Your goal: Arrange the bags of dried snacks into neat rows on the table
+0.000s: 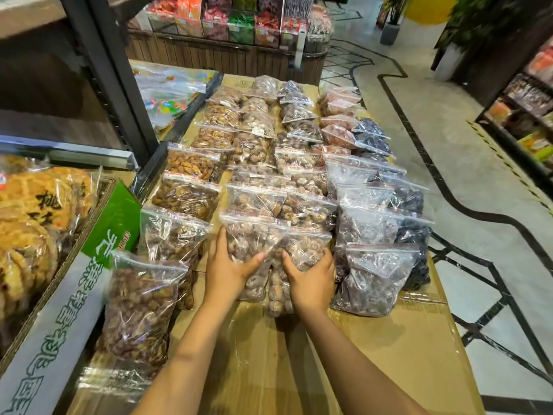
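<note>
Low in the frame's centre, the left hand (pixel 230 269) and right hand (pixel 309 280) each clasp a clear zip-top bag of brown dried snacks (pixel 254 244), (pixel 302 250); pushing risks rucking the overlapped rows above.

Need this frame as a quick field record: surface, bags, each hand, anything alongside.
surface: cardboard-covered table
bags: clear zip bags of dried snacks in rows running away from the camera
left hand: pressed on nearest bag of the middle-left row
right hand: pressed on neighbouring bag
alongside: green box, left
</note>
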A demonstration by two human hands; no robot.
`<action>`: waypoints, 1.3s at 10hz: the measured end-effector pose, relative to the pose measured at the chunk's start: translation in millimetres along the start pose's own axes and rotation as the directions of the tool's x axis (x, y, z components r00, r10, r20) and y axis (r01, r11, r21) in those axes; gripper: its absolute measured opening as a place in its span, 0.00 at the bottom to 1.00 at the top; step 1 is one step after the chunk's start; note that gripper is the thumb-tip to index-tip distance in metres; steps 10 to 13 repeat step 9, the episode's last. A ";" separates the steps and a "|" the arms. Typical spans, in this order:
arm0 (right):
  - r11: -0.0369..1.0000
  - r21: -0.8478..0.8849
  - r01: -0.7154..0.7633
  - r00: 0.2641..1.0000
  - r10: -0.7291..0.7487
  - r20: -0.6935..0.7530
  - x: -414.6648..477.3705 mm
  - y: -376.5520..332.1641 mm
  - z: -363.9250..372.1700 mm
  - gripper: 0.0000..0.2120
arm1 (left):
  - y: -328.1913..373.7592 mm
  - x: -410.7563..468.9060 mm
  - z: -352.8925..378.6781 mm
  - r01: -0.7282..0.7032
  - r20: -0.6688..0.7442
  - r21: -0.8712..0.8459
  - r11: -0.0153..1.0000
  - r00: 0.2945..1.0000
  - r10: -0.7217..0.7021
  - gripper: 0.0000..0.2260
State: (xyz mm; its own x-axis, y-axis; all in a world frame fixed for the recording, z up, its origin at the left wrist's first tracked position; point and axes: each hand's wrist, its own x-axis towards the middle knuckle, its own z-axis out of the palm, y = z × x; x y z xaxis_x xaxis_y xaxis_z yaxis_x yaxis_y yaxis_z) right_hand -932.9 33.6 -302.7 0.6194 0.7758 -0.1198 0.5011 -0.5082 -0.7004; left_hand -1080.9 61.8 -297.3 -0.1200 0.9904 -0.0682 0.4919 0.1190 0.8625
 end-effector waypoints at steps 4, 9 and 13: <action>0.995 -0.096 0.015 0.996 -0.006 0.086 -17.5 -18.2 -17.5 0.51 | 0.9 -17.4 -5.0 0.212 0.060 0.166 0.963 0.973 -0.224 0.50; 0.877 -0.216 0.430 0.902 -0.408 0.139 -96.8 45.6 -84.3 0.39 | 24.9 -129.6 15.0 -0.032 -0.043 0.476 0.879 0.997 0.059 0.36; 0.877 -0.216 0.430 0.902 -0.408 0.139 -96.8 45.6 -84.3 0.39 | 24.9 -129.6 15.0 -0.032 -0.043 0.476 0.879 0.997 0.059 0.36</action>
